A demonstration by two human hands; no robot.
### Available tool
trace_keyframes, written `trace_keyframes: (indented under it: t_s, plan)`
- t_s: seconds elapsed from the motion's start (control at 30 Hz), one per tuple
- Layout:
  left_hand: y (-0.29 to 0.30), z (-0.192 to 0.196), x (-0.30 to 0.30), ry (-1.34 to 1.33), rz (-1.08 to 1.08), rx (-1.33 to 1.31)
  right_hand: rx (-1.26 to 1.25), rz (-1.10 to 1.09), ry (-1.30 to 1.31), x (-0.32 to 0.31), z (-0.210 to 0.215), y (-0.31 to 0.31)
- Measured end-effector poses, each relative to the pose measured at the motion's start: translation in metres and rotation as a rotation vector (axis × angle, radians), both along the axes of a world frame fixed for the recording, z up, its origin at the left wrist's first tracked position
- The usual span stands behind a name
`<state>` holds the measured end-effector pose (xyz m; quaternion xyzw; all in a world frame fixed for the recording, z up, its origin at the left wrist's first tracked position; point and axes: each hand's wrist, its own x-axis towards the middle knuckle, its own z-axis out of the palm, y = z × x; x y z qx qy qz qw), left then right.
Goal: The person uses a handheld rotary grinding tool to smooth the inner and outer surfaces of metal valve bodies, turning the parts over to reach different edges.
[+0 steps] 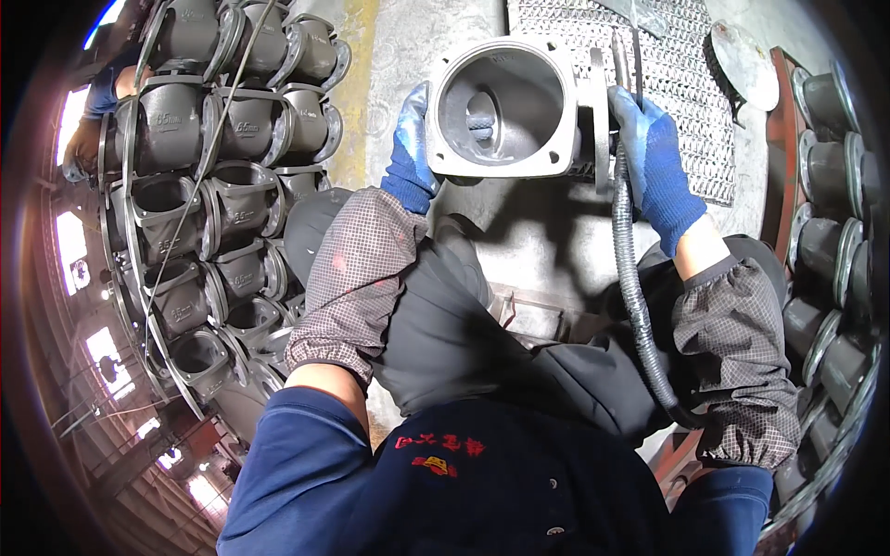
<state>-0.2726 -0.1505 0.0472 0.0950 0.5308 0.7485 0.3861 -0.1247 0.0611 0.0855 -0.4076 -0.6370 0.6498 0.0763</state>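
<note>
A grey cast-metal valve body with a square bolted flange facing up is held between my hands. My left hand, in a blue glove, grips the left edge of the square flange. Blue glove fingertips show through a round hole inside the bore; which hand they belong to I cannot tell. On the other side, my right hand, also gloved in blue, is closed against the round side flange. A dark corrugated hose runs up beside the right palm to a slim metal tool beyond it.
Stacked valve bodies fill the left side behind thin rods. More castings stand in a rusty red rack at right. A textured metal mat lies ahead, with a round plate. Another person's hand shows at far left.
</note>
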Motion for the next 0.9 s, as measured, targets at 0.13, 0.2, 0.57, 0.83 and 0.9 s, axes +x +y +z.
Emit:
trace_keyframes:
  t_s: [0.13, 0.2, 0.57, 0.83, 0.9]
  plan:
    - [-0.004, 0.015, 0.006, 0.232, 0.012, -0.107, -0.238, -0.096, 0.093, -0.009, 0.020, 0.004]
    - [-0.005, 0.023, 0.009, 0.384, 0.013, -0.163, -0.192, 0.024, 0.072, -0.003, 0.021, 0.012]
    - [-0.014, 0.083, 0.038, 0.166, 0.219, -0.088, -0.532, -0.016, 0.111, -0.006, 0.018, 0.012]
    - [0.009, 0.089, 0.045, 0.699, 0.230, -0.015, 0.865, 0.592, 0.103, 0.028, -0.026, 0.042]
    - [0.022, 0.098, 0.040, 0.110, 0.240, 0.010, 0.907, 0.609, 0.069, 0.034, -0.033, 0.047]
